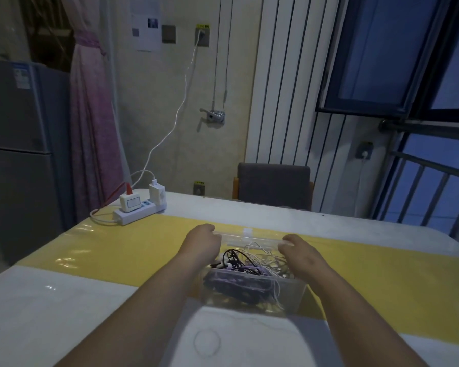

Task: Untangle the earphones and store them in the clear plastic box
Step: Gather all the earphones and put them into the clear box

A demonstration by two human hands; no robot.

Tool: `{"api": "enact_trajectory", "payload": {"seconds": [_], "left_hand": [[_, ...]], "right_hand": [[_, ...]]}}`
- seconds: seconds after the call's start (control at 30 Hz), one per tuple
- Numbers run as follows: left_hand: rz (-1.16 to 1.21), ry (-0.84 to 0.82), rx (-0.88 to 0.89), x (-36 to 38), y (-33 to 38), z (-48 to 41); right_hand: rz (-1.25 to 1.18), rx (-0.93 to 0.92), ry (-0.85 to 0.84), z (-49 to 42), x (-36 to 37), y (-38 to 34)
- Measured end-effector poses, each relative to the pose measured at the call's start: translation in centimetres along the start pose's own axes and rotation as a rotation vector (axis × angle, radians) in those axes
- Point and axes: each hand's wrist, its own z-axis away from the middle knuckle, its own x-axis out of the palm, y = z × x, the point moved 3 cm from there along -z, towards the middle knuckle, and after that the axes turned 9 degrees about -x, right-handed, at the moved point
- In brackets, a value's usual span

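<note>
- well, the left hand has its fingers curled tight at the far left corner of the clear rectangular plastic box. the right hand has its fingers curled at the far right corner.
- both sets of fingers seem clamped on the ends of a clear flat plastic lid standing at the far rim. clear on clear makes it hard to tell lid from rim.
- the tangled black, white and lilac earphones lie inside the box, just nearer than the fingertips and between the two wrists. they are still one knotted heap.
- risk: shutting the lid now would likely store the knot rather than sorted cords, so the untangling looks undone.
- risk: a white cord hangs down the wall on the wrist side. a closing lid could pinch it, or a lift could drag the heap out.
- risk: the box is light and the glossy yellow-and-white desk looks slick, so an uneven pull from one hand could make it skid or tip.
- materials: the plastic is thin, hard and see-through. the cords are thin, rubbery and springy, and likely to snag at the earbuds.
- a white plastic power strip sits well beyond the left fingers.
</note>
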Motion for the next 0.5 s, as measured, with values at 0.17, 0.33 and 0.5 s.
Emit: {"api": "enact_trajectory", "payload": {"seconds": [0.17,0.33,0.5], "left_hand": [[-0.011,0.02,-0.02,-0.7,-0.6,1.1],[0.147,0.074,-0.018,-1.3,-2.3,3.0],[0.328,0.131,0.017,-0.6,-3.3,2.9]], "right_hand": [[0.031,-0.038,0.015,1.9,-0.1,-0.4],[-0.033,-0.06,0.064,3.7,0.3,0.1],[-0.083,-0.068,0.169,3.4,0.6,0.9]]}}
